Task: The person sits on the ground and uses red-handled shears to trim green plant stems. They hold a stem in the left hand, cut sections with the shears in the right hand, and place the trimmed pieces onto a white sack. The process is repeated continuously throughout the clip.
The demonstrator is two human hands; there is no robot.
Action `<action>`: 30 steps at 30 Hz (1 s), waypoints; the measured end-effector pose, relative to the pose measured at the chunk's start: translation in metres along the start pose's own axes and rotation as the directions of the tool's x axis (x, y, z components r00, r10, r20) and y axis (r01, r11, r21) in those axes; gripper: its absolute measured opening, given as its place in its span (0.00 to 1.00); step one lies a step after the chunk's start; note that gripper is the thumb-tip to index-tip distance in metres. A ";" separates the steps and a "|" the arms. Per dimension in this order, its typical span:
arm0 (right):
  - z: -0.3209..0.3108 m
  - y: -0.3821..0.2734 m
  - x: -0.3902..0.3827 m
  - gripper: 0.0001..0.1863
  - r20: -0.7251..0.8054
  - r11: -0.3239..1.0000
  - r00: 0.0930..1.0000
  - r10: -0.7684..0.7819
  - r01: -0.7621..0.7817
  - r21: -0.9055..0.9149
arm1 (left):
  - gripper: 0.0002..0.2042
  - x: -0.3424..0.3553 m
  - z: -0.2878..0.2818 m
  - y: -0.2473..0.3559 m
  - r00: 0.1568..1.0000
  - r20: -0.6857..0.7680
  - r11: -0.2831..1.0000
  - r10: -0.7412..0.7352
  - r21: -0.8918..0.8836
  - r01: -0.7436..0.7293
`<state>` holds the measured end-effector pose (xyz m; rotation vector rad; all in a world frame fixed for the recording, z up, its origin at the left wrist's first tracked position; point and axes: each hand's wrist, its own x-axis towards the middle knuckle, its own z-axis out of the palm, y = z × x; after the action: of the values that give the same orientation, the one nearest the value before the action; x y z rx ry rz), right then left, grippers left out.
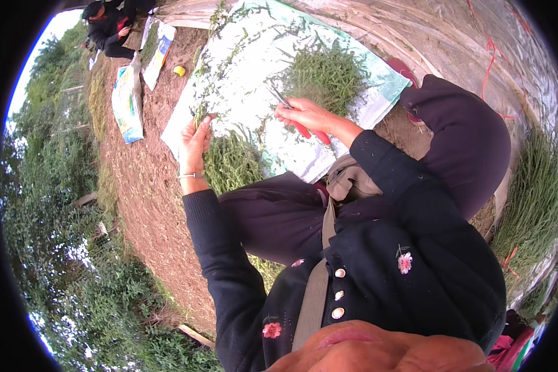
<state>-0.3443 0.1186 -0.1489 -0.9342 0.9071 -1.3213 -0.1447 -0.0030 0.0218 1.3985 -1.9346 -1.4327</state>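
Observation:
My left hand (195, 146) is closed on some thin green leafy stems (201, 105), which rise over a white plastic sheet (229, 74) scattered with cut bits of leaf. My right hand (301, 115) grips red-handled scissors (319, 133), their metal blades pointing up and left over the sheet. A heap of feathery green sprigs (325, 71) lies on the sheet beyond my right hand. Another green pile (229, 164) sits just right of my left wrist, above my bent leg.
Another person (108, 31) in dark clothes sits at the upper left beside printed sacks (127, 102). A small yellow round object (179, 70) lies on brown soil. A long bundle of greens (518, 204) lies at right near pale plastic sheeting and red string (490, 68).

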 end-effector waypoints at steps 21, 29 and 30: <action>0.001 -0.003 0.018 0.13 -0.050 0.997 0.998 0.024 -0.021 0.071 | 0.08 0.007 -0.015 -0.029 0.999 0.008 0.994 -0.035 0.103 0.034; 0.014 -0.026 0.017 0.15 0.023 0.999 1.000 0.015 -0.014 -0.051 | 0.08 0.012 -0.011 -0.046 0.992 0.033 0.960 0.120 0.251 -0.124; 0.016 -0.026 0.016 0.15 0.022 0.999 0.999 0.029 -0.028 -0.042 | 0.08 0.011 -0.007 -0.046 0.988 0.048 0.951 0.148 0.269 -0.155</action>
<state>-0.3386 0.1028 -0.1193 -0.9635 0.9304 -1.2691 -0.1216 -0.0161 -0.0175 1.3118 -2.2718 -1.1551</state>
